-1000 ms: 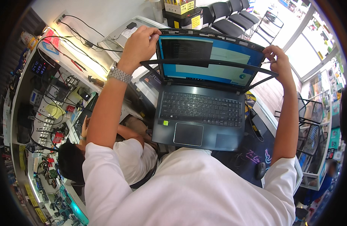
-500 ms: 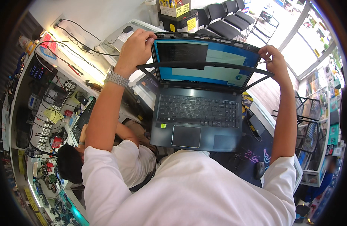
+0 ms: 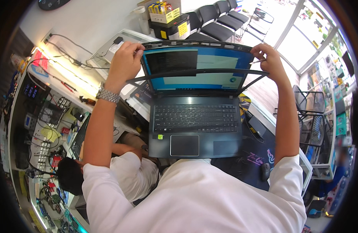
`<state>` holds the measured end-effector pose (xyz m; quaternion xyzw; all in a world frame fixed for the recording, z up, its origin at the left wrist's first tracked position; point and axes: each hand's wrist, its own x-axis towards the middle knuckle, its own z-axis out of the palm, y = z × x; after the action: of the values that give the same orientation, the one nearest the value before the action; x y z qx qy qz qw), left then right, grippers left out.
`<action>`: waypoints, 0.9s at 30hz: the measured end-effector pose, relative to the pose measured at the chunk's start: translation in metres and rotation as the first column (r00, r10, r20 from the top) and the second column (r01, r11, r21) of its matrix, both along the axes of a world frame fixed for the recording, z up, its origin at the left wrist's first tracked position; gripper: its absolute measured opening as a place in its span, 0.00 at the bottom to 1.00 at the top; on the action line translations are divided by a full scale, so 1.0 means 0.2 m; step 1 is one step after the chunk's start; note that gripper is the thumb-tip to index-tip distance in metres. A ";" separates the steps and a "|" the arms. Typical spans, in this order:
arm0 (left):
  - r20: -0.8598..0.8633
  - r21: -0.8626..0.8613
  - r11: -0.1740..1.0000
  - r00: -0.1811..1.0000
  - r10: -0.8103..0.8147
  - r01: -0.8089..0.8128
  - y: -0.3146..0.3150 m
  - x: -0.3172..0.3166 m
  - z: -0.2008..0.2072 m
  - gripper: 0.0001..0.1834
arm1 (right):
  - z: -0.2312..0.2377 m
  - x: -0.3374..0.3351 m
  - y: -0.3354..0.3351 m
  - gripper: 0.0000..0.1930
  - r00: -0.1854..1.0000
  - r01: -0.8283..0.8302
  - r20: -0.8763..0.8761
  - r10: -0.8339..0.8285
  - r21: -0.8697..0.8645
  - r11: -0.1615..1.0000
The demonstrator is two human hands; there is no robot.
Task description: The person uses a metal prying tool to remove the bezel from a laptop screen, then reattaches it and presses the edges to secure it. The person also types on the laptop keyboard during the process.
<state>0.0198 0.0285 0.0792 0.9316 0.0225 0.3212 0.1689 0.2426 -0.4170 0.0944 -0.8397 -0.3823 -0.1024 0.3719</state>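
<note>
An open black laptop (image 3: 196, 124) lies before me on a dark desk mat (image 3: 251, 157), its screen lit blue. A thin black screen bezel frame (image 3: 196, 72) is partly lifted off the display, its lower bar crossing the middle of the screen. My left hand (image 3: 124, 62) grips the frame's top left corner; a metal watch sits on that wrist. My right hand (image 3: 270, 58) grips the top right corner of the frame.
Another person in a white shirt (image 3: 128, 174) sits low at my left, head down. A workbench (image 3: 43, 128) with cables and electronic parts runs along the left. A mouse (image 3: 265, 171) lies on the mat at right. Black chairs (image 3: 219, 19) stand behind the laptop.
Both hands have stayed on the bezel's top corners. The view has shifted closer and slightly down, so laptop and frame appear lower and larger.
</note>
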 end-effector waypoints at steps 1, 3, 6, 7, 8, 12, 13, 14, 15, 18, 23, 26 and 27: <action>0.005 -0.028 0.999 1.000 -0.025 0.025 0.00 0.00 0.00 0.07 | 0.00 0.00 0.00 0.24 1.000 0.003 -0.004 -0.003 0.001 1.000; 0.010 -0.041 0.998 0.999 -0.036 0.036 -0.01 0.00 0.01 0.07 | 0.01 0.00 -0.01 0.26 0.999 -0.033 -0.013 0.032 -0.022 0.999; -0.011 -0.061 0.998 0.999 -0.033 0.033 -0.02 0.01 0.02 0.07 | 0.02 -0.01 -0.02 0.25 1.000 0.031 0.002 -0.031 -0.080 0.996; -0.008 -0.051 0.998 0.999 -0.038 0.038 -0.02 0.01 0.02 0.06 | 0.03 -0.02 -0.02 0.24 1.000 0.024 0.003 -0.024 -0.062 0.998; -0.006 -0.047 0.998 0.999 -0.043 0.043 -0.02 0.01 0.03 0.06 | 0.03 -0.03 -0.01 0.24 1.000 0.023 -0.012 -0.023 -0.049 0.999; -0.010 -0.071 0.997 0.999 -0.039 0.038 -0.02 0.00 0.04 0.07 | 0.05 -0.09 -0.01 0.22 0.998 0.067 0.003 -0.067 -0.058 0.996; -0.011 -0.085 0.996 0.999 -0.042 0.041 -0.02 0.00 0.05 0.08 | 0.05 -0.09 -0.01 0.22 0.998 0.060 -0.010 -0.061 -0.051 0.997; -0.009 -0.086 0.996 0.999 -0.039 0.038 -0.03 -0.01 0.05 0.08 | 0.06 -0.10 -0.01 0.23 0.998 0.053 -0.024 -0.054 -0.044 0.998; -0.016 -0.095 0.995 0.999 -0.034 0.033 -0.03 -0.01 0.05 0.08 | 0.06 -0.10 -0.01 0.23 0.998 0.045 -0.041 -0.046 -0.036 0.998; -0.022 -0.165 0.985 0.998 -0.062 0.058 -0.03 -0.02 0.05 0.09 | 0.06 -0.09 -0.01 0.24 0.999 0.035 -0.024 -0.036 -0.037 0.999; -0.034 -0.151 0.987 0.998 -0.055 0.049 -0.02 -0.02 0.06 0.08 | 0.05 -0.07 -0.02 0.24 1.000 0.021 -0.013 -0.021 -0.029 0.999; -0.041 -0.134 0.990 0.998 -0.046 0.040 -0.02 -0.01 0.07 0.07 | 0.05 -0.06 -0.03 0.23 0.999 0.018 -0.034 -0.018 -0.019 1.000; -0.039 -0.136 0.990 0.998 -0.050 0.044 -0.02 -0.01 0.07 0.07 | 0.05 -0.07 -0.03 0.24 0.999 0.016 -0.033 -0.016 -0.025 1.000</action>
<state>0.0183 0.0244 0.0931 0.9248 0.0259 0.2953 0.2383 0.2293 -0.4226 0.1054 -0.8488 -0.3706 -0.0868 0.3669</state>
